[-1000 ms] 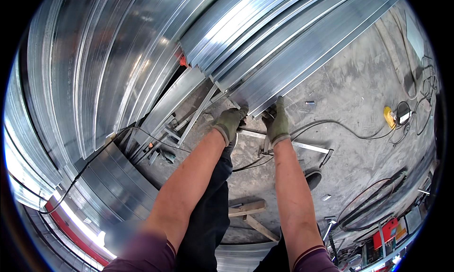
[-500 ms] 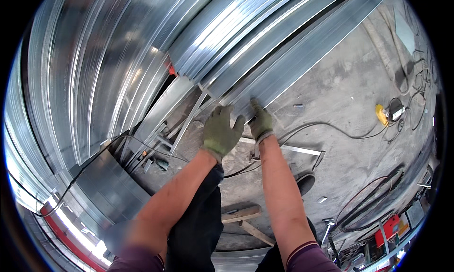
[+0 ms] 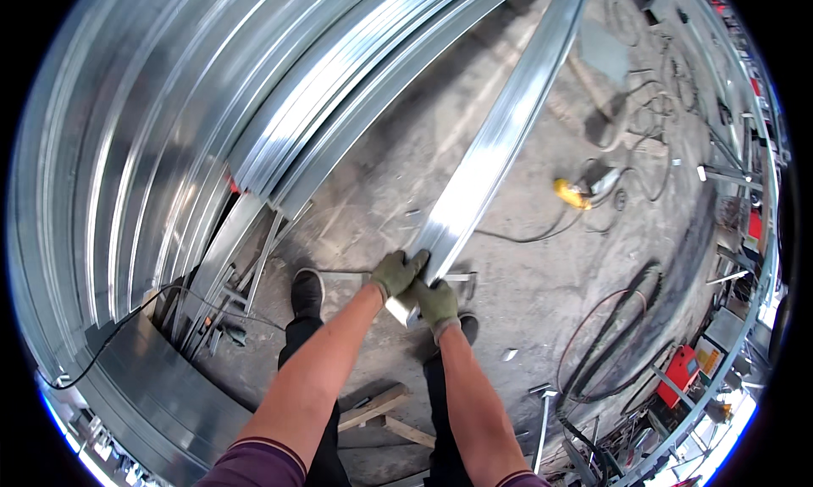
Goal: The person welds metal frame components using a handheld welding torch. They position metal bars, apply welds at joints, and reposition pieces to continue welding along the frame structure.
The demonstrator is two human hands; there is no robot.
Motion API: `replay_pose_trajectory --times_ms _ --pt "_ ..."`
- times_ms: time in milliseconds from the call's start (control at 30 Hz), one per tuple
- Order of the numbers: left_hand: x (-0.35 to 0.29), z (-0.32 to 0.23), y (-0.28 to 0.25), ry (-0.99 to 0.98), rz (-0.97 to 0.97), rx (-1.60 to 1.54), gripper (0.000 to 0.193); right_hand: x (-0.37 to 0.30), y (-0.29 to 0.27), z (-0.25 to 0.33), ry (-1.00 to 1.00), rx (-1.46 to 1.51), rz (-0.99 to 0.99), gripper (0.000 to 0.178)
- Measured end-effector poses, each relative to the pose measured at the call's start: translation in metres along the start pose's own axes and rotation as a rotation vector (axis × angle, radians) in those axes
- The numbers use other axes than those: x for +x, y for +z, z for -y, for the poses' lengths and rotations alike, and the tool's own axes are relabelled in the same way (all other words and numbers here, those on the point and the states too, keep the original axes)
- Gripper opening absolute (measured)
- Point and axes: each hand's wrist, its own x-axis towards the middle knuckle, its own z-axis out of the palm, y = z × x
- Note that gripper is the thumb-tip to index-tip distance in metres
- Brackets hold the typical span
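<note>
A long galvanized metal channel (image 3: 487, 165) runs from between my feet toward the far top of the view. My left hand (image 3: 395, 273), in a green work glove, grips its left edge near the close end. Slightly nearer, my right hand (image 3: 438, 302), gloved the same way, is closed on its right edge. The channel's short end (image 3: 403, 310) sticks out below both hands. To the left lies a stack of similar metal profiles (image 3: 339, 89), apart from the held one.
A yellow power tool (image 3: 572, 194) with a cable lies on the floor at right. Wood pieces (image 3: 377, 406) lie between my legs. A red machine (image 3: 679, 375) stands at the lower right, near hoses (image 3: 611, 334). Sheet metal (image 3: 161, 394) lies at the lower left.
The channel has come off the right side of the stack and swung right, away from it. Both hands have moved nearer to me with it, and my view has shifted right.
</note>
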Motion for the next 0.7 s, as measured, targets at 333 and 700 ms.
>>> replay_pose_trajectory --times_ms 333,700 --pt "-0.204 -0.056 0.193 0.094 0.014 -0.618 0.072 -0.26 -0.198 -0.051 0.01 -0.166 -0.221 0.069" --pt "-0.464 -0.175 0.233 -0.5 0.345 -0.619 0.054 -0.502 -0.319 -0.191 0.051 -0.097 -0.151 0.073"
